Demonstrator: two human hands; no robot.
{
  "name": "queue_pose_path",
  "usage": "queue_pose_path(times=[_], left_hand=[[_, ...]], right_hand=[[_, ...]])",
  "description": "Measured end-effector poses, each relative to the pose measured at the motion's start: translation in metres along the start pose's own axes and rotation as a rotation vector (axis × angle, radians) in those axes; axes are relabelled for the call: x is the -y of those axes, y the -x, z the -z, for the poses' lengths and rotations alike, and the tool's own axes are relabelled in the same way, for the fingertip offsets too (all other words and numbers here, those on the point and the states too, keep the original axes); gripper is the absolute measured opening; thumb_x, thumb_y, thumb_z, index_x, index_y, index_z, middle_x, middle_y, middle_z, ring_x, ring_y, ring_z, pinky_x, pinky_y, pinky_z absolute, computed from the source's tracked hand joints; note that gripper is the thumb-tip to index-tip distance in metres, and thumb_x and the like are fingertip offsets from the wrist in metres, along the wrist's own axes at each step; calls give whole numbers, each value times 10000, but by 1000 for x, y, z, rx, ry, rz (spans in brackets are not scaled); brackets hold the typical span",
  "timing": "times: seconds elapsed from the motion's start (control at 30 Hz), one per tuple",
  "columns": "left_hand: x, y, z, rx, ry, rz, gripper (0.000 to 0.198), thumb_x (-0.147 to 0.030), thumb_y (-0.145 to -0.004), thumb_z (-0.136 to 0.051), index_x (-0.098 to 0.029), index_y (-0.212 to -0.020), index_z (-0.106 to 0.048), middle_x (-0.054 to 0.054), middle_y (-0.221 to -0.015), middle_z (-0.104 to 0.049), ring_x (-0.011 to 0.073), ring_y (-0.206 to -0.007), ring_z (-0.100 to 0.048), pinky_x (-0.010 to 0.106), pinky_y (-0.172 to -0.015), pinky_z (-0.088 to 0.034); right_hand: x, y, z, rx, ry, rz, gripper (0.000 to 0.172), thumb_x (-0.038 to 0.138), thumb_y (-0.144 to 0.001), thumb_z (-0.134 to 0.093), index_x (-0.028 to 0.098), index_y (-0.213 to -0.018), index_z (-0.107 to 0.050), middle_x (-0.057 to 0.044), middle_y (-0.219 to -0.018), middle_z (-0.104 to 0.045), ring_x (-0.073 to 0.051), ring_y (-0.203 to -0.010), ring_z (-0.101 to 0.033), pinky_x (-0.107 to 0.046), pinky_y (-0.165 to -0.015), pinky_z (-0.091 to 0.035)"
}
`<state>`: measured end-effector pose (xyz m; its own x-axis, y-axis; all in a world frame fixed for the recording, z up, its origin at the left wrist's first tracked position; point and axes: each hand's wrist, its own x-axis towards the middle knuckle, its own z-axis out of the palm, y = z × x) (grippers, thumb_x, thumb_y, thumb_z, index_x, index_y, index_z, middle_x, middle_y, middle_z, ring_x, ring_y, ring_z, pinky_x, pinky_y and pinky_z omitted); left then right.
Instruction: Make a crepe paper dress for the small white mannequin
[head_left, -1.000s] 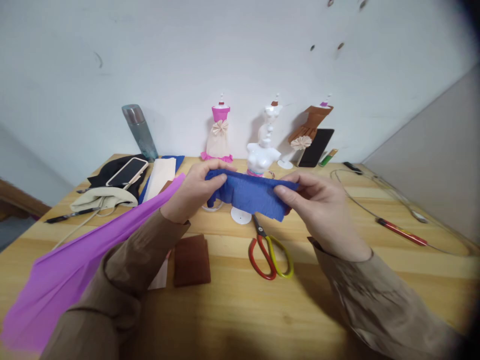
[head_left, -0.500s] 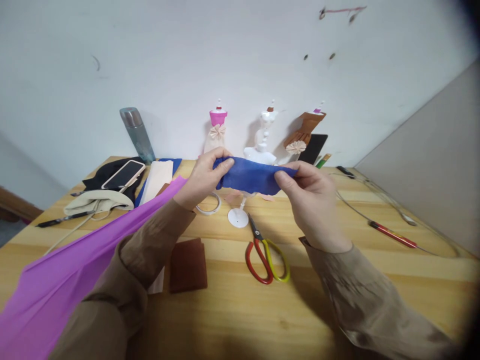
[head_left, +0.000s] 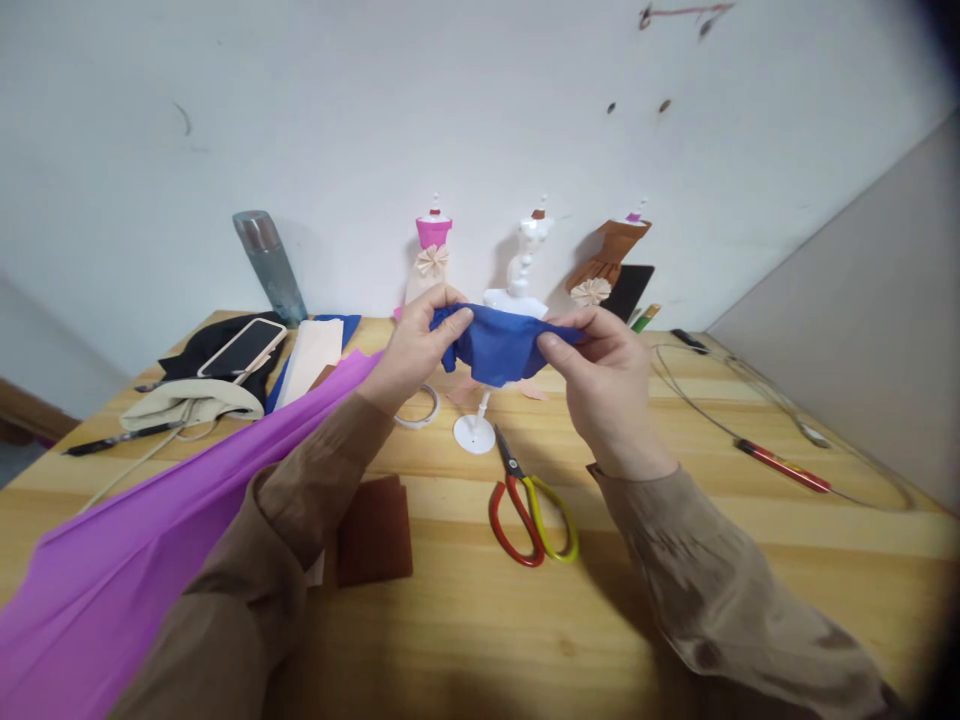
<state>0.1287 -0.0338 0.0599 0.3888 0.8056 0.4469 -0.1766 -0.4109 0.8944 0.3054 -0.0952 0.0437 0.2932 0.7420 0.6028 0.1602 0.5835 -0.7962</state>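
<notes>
A strip of blue fabric (head_left: 499, 345) is stretched between my two hands in the middle of the view. My left hand (head_left: 426, 345) pinches its left end between thumb and fingers, and some cloth bunches there. At the right end my right hand (head_left: 604, 380) pinches the other corner. Behind the cloth stands a small white dress form (head_left: 516, 301); its middle is hidden by the fabric, and its round base (head_left: 475, 434) shows below. Scissors (head_left: 529, 510) with one red and one yellow handle lie on the table beneath my hands.
Purple fabric (head_left: 172, 540) runs under my left forearm. Folded brown fabric (head_left: 375, 530) and a tape roll (head_left: 418, 408) lie nearby. At left are a phone (head_left: 244, 350) and bottle (head_left: 270, 265). Dressed forms (head_left: 433, 235) stand by the wall. A red-handled tool (head_left: 784, 466) with its cord lies right.
My hands have come slightly closer together, my right hand moving left. The blue fabric now sags and folds more along its lower edge. The view has shifted slightly.
</notes>
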Motion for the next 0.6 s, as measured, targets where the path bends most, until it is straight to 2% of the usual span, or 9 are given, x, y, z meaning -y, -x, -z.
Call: queue_pose_path(times=[0.27, 0.47, 0.6], left_hand=[[7, 0, -2, -48, -115, -121, 138, -297, -884, -595, -202, -807, -531, -30, -705, -526, 98, -602, -529, 233, -571, -443], [12, -1, 1, 27, -166, -150, 116, -294, -897, -570, -209, -833, -524, -22, -710, -528, 113, -643, -530, 240, -601, -438], [10, 0, -1, 28, -167, -167, 111, -296, -899, -567, -211, -837, -531, -17, -727, -531, 115, -660, -528, 243, -622, -440]], right_hand=[[3, -2, -2, -11, 39, 59, 92, 223, -771, -705, 251, -775, -618, 32, -699, -620, -145, -622, -613, -315, -621, -548], [0, -2, -1, -10, 17, 74, 105, 207, -782, -715, 254, -780, -621, 37, -669, -622, -145, -587, -606, -309, -580, -531], [-3, -3, 0, 5, -12, 79, 110, 221, -777, -735, 260, -785, -632, 34, -669, -634, -148, -581, -607, -310, -579, -531]])
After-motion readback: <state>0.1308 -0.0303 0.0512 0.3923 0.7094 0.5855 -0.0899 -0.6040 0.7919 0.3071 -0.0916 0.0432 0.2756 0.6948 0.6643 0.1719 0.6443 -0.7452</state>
